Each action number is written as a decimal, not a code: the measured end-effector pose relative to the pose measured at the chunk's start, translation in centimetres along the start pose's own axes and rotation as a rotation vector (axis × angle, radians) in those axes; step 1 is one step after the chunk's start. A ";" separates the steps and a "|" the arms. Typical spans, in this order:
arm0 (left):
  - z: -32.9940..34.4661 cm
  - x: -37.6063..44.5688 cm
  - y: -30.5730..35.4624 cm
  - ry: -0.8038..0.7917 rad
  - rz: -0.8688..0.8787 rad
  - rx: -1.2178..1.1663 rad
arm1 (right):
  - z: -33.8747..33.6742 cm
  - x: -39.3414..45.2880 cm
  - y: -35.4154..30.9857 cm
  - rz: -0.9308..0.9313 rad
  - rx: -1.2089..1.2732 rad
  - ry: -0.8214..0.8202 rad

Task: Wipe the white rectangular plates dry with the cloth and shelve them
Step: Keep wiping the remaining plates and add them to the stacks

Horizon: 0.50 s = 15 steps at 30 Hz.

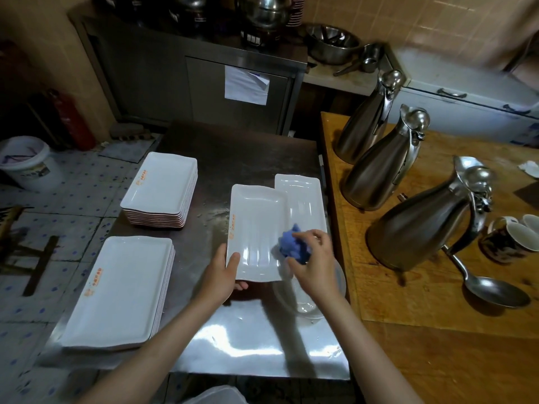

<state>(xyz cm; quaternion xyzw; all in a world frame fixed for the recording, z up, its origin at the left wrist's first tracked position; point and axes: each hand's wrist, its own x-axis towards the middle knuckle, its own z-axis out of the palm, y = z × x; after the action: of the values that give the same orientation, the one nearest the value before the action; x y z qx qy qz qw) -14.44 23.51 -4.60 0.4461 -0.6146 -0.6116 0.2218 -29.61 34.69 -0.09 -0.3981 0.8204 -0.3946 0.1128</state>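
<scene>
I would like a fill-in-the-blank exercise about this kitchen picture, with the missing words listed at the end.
1. The right hand grips a crumpled cloth whose colour is ____.
2. The left hand holds the near corner of a white ____, over the steel table.
3. On the wooden counter stand ____ steel jugs.
4. Beside the nearest jug lies a large metal ____.

Missing words: blue; plate; three; spoon

tan tiled walls (393, 21) enclose a dim kitchen. a pale floor with blue dots (73, 199) lies left of the shiny steel desk (248, 345); a grey steel cabinet (163, 80) stands behind, an orange wooden desk (437, 330) right.
</scene>
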 end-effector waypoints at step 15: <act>0.5 -0.9 1.0 0.003 -0.030 -0.049 | 1.5 -2.3 0.7 -0.373 -0.166 -0.032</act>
<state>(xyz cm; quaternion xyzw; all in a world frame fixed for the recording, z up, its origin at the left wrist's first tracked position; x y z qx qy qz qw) -14.72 24.38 -3.46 0.4506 -0.5924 -0.6290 0.2243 -27.74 35.86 -1.88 -0.5574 0.7601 -0.3334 0.0176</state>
